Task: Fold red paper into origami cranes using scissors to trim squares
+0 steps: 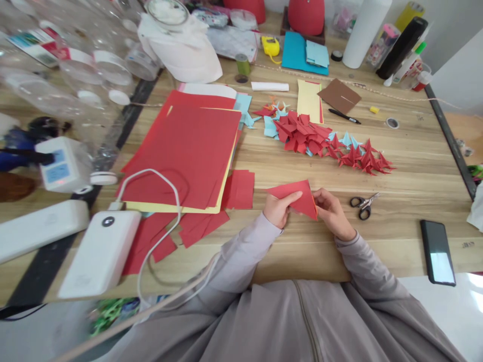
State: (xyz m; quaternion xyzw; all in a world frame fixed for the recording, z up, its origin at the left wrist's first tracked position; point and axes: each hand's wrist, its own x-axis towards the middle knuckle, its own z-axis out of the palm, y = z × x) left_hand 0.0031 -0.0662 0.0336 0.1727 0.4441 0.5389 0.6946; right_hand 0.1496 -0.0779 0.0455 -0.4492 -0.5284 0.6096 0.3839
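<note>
Red paper triangle (296, 197), folded flat, sits pinched between both hands just above the table (407, 201) edge, near the person's chest. Left hand (277, 210) fingers closed on its lower left edge; right hand (332, 213) fingers closed on the right corner. Likely very light, thin, floppy, creases easily, so best taken by edges or corners, not the middle. Matte surface, sharp fold lines. Scissors (363, 205) lie just right of the hands, metal with black handles. Pile of folded red cranes (324, 143) farther back, spiky. Flat red sheets (188, 151) to the left, smooth. Glossy black phone (437, 251) at right.
</note>
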